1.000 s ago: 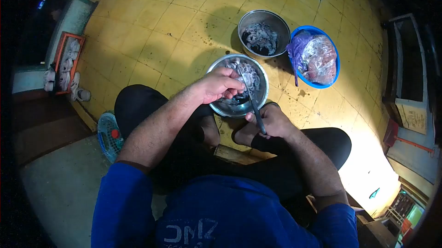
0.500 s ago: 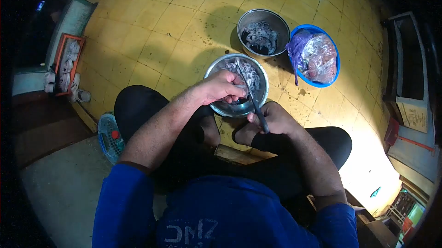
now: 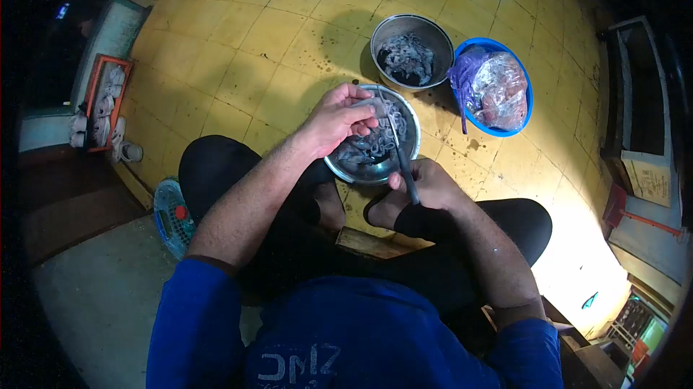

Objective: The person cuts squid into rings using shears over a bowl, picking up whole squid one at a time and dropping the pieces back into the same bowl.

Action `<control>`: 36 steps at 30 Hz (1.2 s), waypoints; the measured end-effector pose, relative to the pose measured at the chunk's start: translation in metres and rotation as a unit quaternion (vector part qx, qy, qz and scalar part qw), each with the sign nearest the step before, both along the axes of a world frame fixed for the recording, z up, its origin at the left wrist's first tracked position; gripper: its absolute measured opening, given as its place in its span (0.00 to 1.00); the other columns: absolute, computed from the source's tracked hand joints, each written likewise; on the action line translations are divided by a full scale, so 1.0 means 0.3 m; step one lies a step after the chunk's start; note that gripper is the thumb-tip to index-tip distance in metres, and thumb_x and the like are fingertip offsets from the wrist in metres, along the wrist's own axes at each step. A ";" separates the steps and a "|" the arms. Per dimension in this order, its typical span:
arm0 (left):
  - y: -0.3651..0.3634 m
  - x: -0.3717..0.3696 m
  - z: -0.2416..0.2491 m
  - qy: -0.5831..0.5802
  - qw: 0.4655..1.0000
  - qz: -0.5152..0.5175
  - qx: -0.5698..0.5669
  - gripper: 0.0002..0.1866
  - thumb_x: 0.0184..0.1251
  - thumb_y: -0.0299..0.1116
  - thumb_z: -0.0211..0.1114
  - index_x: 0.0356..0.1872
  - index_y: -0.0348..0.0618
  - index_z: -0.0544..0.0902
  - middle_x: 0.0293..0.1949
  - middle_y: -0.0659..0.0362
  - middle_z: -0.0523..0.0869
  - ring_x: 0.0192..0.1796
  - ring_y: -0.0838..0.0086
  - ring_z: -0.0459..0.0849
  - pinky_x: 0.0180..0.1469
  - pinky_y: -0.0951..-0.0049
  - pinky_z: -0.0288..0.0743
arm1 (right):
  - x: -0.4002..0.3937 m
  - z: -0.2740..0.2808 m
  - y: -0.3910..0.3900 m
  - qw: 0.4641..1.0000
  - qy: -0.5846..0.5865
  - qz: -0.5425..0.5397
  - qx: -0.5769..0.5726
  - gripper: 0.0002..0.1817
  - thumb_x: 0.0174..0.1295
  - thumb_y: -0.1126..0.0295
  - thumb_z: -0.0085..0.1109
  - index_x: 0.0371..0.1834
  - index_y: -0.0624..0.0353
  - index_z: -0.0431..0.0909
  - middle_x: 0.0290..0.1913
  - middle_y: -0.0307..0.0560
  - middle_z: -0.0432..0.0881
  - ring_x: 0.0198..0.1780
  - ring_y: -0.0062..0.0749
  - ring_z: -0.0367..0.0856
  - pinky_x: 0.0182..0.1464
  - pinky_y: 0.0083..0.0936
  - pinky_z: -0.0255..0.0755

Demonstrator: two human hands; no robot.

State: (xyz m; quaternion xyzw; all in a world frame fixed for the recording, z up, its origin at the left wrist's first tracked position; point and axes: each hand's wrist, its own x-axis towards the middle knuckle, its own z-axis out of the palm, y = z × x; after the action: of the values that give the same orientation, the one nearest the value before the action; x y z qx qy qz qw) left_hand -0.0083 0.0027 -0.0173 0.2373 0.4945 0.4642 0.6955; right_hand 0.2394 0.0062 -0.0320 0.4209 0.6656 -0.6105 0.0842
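Observation:
My left hand (image 3: 338, 120) pinches a pale, slippery piece of squid (image 3: 375, 105) over the left side of a metal bowl (image 3: 416, 140). Cut squid rings (image 3: 397, 120) lie in that bowl, with darker, wet pieces (image 3: 354, 152) near its front. My right hand (image 3: 432, 187) is closed around the dark handle of a knife (image 3: 406, 172). Its blade slants up and away across the bowl, the far end right beside the squid in my left fingers.
Behind the bowl stands a metal pot (image 3: 377, 62) with more squid. To its right, a blue basin (image 3: 530, 100) holds a purple bag (image 3: 468, 75) and a clear plastic bag (image 3: 505, 82). A basket (image 3: 172, 208) lies left of my knee; shoes (image 3: 108, 106) stand farther left.
My left hand has lifted up and slightly left with the squid, its fingers straighter, baring more of the bowl's front. The knife has shifted only a little.

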 end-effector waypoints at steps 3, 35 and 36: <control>0.004 -0.007 -0.010 -0.017 0.999 0.030 -0.009 0.16 0.66 0.24 0.63 0.51 0.36 0.67 0.41 0.52 0.81 0.37 0.72 0.84 0.35 0.77 0.80 | -0.012 0.016 -0.012 0.997 0.057 -0.053 -0.021 0.42 0.58 0.30 0.51 0.35 0.69 0.79 0.26 0.47 0.79 0.30 0.28 0.79 0.32 0.27 0.73; -0.010 -0.009 0.021 -0.005 0.992 -0.080 -0.099 0.10 0.61 0.26 0.67 0.37 0.42 0.73 0.30 0.60 0.80 0.29 0.78 0.81 0.30 0.80 0.77 | -0.024 0.013 -0.039 0.995 -0.010 0.052 0.085 0.40 0.62 0.31 0.47 0.15 0.61 0.77 0.14 0.40 0.76 0.20 0.24 0.78 0.26 0.26 0.71; -0.012 -0.006 0.023 -0.003 0.990 -0.094 -0.104 0.10 0.61 0.26 0.67 0.37 0.41 0.73 0.29 0.60 0.81 0.28 0.79 0.81 0.29 0.80 0.76 | -0.024 0.005 -0.043 0.995 -0.010 0.052 0.086 0.40 0.62 0.31 0.47 0.15 0.61 0.77 0.14 0.40 0.76 0.20 0.24 0.78 0.26 0.26 0.71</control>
State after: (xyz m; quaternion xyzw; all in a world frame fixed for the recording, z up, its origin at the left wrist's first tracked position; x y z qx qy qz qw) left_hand -0.0101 -0.0010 -0.0106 0.2073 0.5137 0.3433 0.7585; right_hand 0.2322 -0.0067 -0.0306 0.3975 0.7355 -0.5418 0.0862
